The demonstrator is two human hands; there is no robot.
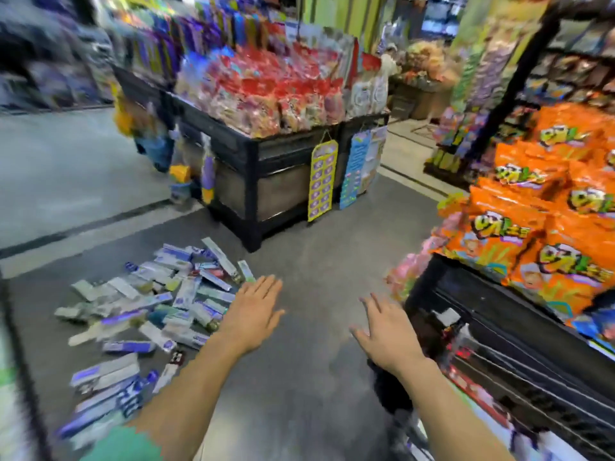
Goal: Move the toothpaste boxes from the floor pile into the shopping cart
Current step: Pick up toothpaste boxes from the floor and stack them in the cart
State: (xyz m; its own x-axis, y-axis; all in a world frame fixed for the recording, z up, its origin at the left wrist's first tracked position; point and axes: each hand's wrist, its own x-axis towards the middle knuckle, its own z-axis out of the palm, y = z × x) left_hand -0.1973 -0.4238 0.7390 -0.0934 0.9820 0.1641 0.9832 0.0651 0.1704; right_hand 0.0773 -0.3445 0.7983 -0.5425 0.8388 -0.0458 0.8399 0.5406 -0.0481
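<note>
Both hands empty, reaching out over the floor between pile and shelf.

The left hand (254, 309) and right hand (387, 331) hover flat with fingers spread, holding nothing. The scattered pile of white, blue and purple cardboard toothpaste boxes (146, 314) lies on the grey floor (316, 261) just left of the left hand; no shopping cart is plainly visible. Seemingly between loads: next, stoop left and gather a box.

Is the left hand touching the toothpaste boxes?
Cannot tell. In the head view the left hand, open, overlaps the edge of the toothpaste boxes, but it may hover above them.
</note>
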